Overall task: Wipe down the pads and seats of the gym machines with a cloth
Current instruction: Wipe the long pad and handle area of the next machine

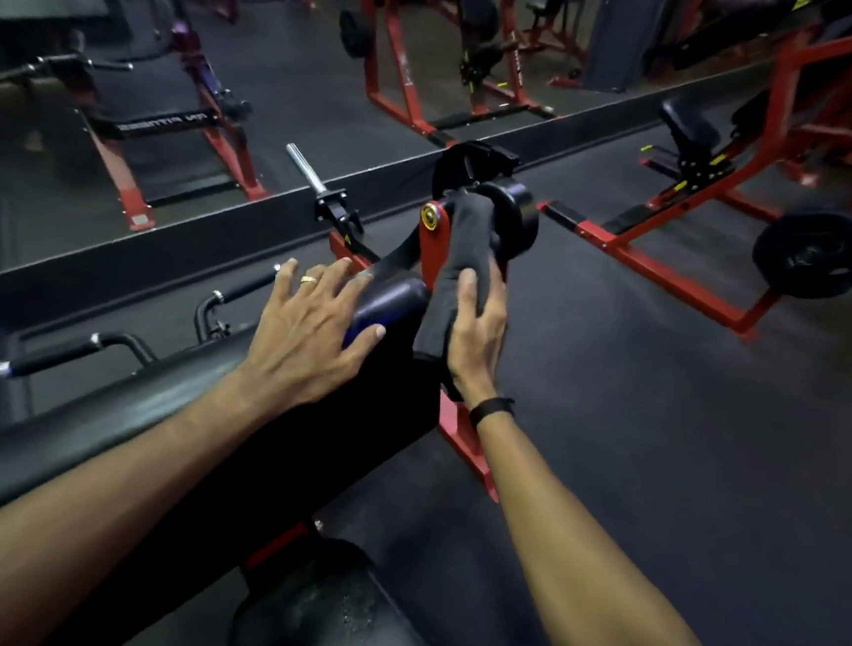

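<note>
Cloth (456,274) hangs lengthwise from the far roller pad (513,217), gripped in the right hand (477,327). Left hand (310,328), fingers spread, rests on the nearer pad (389,304) at the bench's (96,422) far end, just left of the cloth.

A dark grey cloth (462,269), soft and matt, drapes over a red painted metal arm (429,251) with a shiny brass-coloured cap. Beside it, a roller pad (389,301) looks like smooth black vinyl with a slight sheen. The long bench pad (95,428) shows the same glossy upholstery. A bare steel peg (306,170) gleams; the floor (662,421) seems matt, perhaps rubber
</note>
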Motion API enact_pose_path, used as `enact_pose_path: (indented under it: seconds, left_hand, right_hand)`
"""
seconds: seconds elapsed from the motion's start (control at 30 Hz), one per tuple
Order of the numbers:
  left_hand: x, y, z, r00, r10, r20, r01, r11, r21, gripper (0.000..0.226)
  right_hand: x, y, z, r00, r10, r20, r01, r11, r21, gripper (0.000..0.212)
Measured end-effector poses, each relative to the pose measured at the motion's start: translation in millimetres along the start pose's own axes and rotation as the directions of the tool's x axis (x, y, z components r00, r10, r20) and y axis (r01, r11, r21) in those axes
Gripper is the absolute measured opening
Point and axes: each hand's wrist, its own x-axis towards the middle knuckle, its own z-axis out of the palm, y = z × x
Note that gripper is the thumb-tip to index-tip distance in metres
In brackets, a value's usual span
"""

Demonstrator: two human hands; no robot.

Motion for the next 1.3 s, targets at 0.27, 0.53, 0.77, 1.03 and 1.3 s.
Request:
enact_pose_path:
  seconds: [0.27, 0.53, 0.77, 1.03, 1.3]
  left_hand:
    - [34, 2, 36, 0.997, 0.026, 0.076, -0.039, 0.984, 0.175, 0.062]
    - [34, 4, 38, 0.998, 0.065, 0.021, -0.068, 0.962, 0.263, 0.06]
    - [33, 1, 40, 0.998, 0.065, -0.015, -0.059, 0.963, 0.263, 0.06]
    - [31, 4, 33, 0.993, 0.023, -0.12, -0.003, 0.985, 0.171, 0.06]
    - [-32, -2, 3, 0.892, -0.222, -0.394, 0.134, 0.962, -0.238, 0.054]
  right_hand:
    - [4, 68, 19, 0.989, -0.06, 0.138, 0.062, 0.998, -0.011, 0.059]
    - [-63, 171, 8, 0.993, 0.107, 0.05, -0.099, 0.986, -0.132, 0.083]
    - [-81, 170, 7, 0.979, 0.204, 0.005, -0.203, 0.977, -0.064, 0.088]
    - [-2, 51, 23, 0.969, -0.237, -0.066, 0.224, 0.962, -0.159, 0.062]
    - [-22, -35, 66, 0.656, -0.5, 0.565, 0.748, 0.336, -0.572, 0.035]
